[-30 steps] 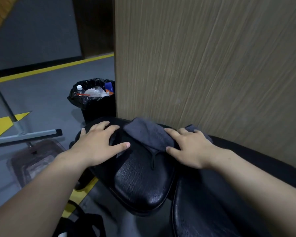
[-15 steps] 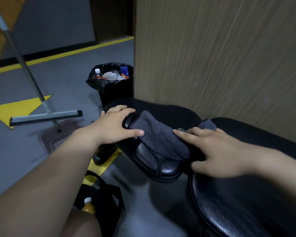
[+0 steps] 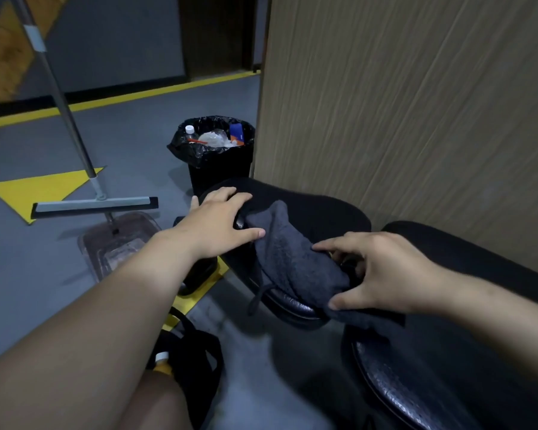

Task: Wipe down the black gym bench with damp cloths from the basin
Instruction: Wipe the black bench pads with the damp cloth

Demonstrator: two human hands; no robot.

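I see the right hand [image 3: 382, 274] has dragged the dark grey terry cloth [image 3: 295, 262] nearer across the black padded counter [image 3: 317, 209], fingers pinching it; left hand [image 3: 218, 221] flat, released.

Left hand [image 3: 221, 223] lies flat, fingers spread; right hand [image 3: 382, 276] is half-curled.

Quick count of what's here: two hands, the left one [image 3: 221, 221] and the right one [image 3: 382, 274]. One dark grey cloth [image 3: 292, 262]. Two black bench pads, a small one [image 3: 317, 212] and a longer one [image 3: 448, 367]. One black bin [image 3: 218, 169] with a liner, and in it I can make out one plastic bottle [image 3: 190, 130] plus one blue packet [image 3: 237, 133]. One floor squeegee [image 3: 94, 206]. One clear plastic tub [image 3: 115, 243]. One black bag [image 3: 196, 367] on the floor.
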